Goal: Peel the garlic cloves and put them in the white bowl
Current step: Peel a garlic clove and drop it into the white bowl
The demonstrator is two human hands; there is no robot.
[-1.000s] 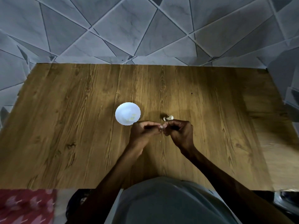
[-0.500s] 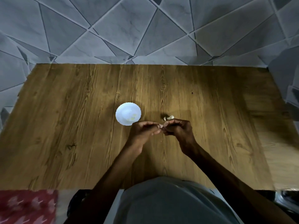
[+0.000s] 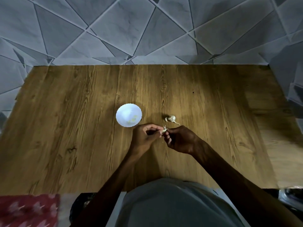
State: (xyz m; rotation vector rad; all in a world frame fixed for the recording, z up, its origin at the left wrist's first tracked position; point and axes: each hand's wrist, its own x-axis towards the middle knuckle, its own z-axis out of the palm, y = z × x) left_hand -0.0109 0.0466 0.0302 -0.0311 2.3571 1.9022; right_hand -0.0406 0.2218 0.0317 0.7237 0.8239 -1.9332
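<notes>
Just over the brown wooden table (image 3: 82, 128), one small pale garlic clove (image 3: 164, 129) is pinched by the left hand (image 3: 144, 138) and the right hand (image 3: 180, 140) together, likely so its dry skin can be pulled off. The round white bowl (image 3: 119, 112) is set close beside the left hand (yellowish peeled bits (image 3: 132, 120) are seen inside), so the drop is short. More unpeeled white garlic (image 3: 171, 118) is laid just beyond.
</notes>
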